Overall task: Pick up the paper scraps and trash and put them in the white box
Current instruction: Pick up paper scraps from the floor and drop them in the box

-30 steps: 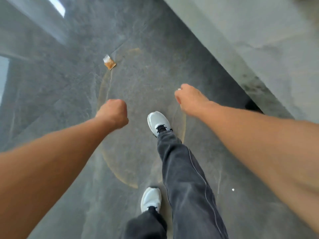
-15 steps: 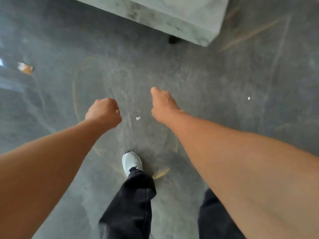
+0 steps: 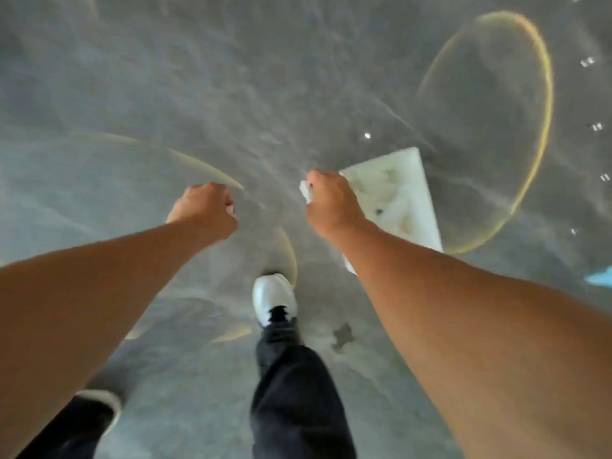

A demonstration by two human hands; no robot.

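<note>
The person looks down at a grey stone floor [image 3: 231, 94], both bare forearms stretched forward. The left hand [image 3: 203, 210] is curled into a closed fist at about 9 o'clock from the frame's centre; a pale sliver shows at the knuckles, but whether the fist holds anything cannot be told. The right hand [image 3: 331, 202] is also closed, fingers folded down, and a white paper scrap [image 3: 306, 193] sticks out of it on the thumb side, pinched in the grip.

The white box [image 3: 414, 193] sits on the floor at about 3 o'clock from the right hand, partly hidden behind that wrist and forearm. It is open-topped and holds pale crumpled pieces, with one small dark bit among them. The hand with the scrap hangs over the box's near left corner; touching or apart cannot be told.

Small white specks [image 3: 367, 135] lie on the floor at 12 o'clock from the box, with more along the right edge. A yellowish ring mark [image 3: 543, 127] curves around the floor at 2 o'clock. A white shoe [image 3: 273, 296] under a dark trouser leg [image 3: 294, 392] steps forward at 6 o'clock. A dark blotch [image 3: 342, 336] lies just right of the shoe.

The view is blurred, and no writing or label can be read anywhere.
</note>
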